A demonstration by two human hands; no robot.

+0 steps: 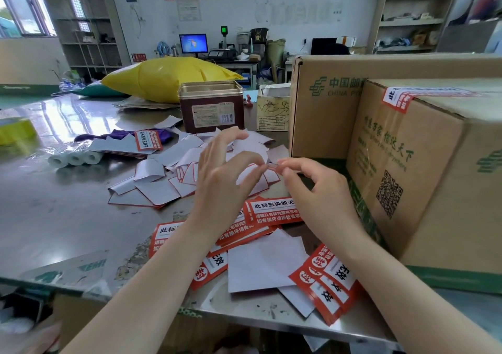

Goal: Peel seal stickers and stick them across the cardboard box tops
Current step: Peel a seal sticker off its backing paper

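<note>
two hands (217, 179) (320, 188), edge-on sticker (272, 165) crosswise

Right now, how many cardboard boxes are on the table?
2: the near box at right, sticker already on top, and a larger box behind it. Others may hide behind.

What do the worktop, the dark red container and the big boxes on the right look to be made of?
Worktop: seemingly stainless steel, glossy, mirroring the windows, scuffed near the front edge.
Dark red container: likely a metal tin, with a gold-toned rolled rim and a barcode label.
Boxes: matte brown corrugated cardboard with green print; one bears a glossy red-and-white seal sticker.
</note>
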